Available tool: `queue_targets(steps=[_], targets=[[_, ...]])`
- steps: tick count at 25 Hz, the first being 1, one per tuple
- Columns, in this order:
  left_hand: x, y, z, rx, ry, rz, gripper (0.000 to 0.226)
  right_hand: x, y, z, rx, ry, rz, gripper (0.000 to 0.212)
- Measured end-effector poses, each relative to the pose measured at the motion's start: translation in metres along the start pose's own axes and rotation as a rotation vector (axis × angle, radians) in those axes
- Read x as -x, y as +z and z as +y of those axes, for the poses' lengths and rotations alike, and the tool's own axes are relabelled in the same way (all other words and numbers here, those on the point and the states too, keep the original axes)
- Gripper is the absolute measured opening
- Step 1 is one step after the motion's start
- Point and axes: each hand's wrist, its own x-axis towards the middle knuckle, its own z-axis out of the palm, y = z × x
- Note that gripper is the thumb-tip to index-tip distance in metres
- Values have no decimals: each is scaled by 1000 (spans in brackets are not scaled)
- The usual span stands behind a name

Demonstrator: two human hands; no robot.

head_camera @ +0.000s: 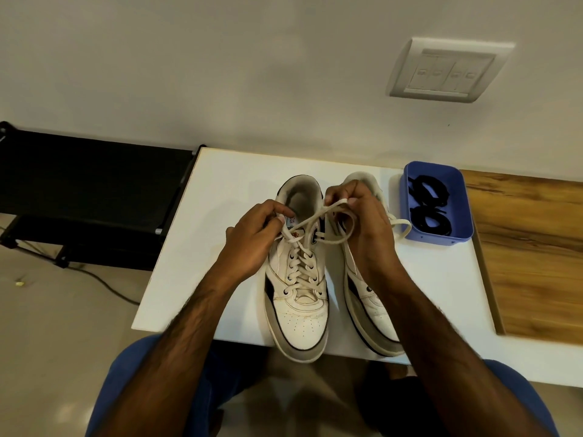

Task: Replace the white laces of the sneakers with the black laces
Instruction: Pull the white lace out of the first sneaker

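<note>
White lace (304,247): threaded up the left-hand sneaker (298,279), which stands on the white table (220,190) with its toe over the near edge and its heel toward the wall, so that its long axis runs from near edge to far edge. Crossings intact from toe eyelets to collar; loose ends rise at the top and part sideways, one to each hand. Left hand (252,238): fingers curled, pinching the lace end just left of the tongue. Right hand (356,216): thumb and fingertips pinching a loop of lace above the collar, a further strand trailing behind it toward the right. Both hands sit equally close to the knot area; unthreading would likely proceed downward along the shoe's axis toward the person. Second sneaker (372,310): just beside the first, parallel, partly hidden by the right forearm. Black laces (429,203): coiled, untouched, in a blue tray (410,178) near the table's far right corner, nearer the right hand.
</note>
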Motion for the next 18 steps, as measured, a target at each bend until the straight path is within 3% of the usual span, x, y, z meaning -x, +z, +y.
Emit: queue_targets(steps=[2, 4, 7, 10, 14, 16, 18], targets=[[-1, 0, -1, 18, 2, -6, 27, 3, 5, -3, 98, 17, -11, 19], [-3, 1, -3, 36, 8, -15, 27, 6, 13, 3, 429, -53, -38, 11], [-4, 0, -6, 41, 22, -21, 28, 4, 17, 18, 943, -178, -80, 19], [-5, 0, -8, 34, 36, -29, 30, 0, 18, 24, 1122, -141, -55, 20], [-2, 0, -4, 12, 25, -20, 29, 1, 23, 27, 1032, -153, -19, 11], [-2, 0, -2, 2, 11, -16, 29, 1, 19, 23, 721, -80, 58, 7], [-1, 0, -2, 4, 17, -16, 28, -1, 10, 12, 260, -13, 127, 13]])
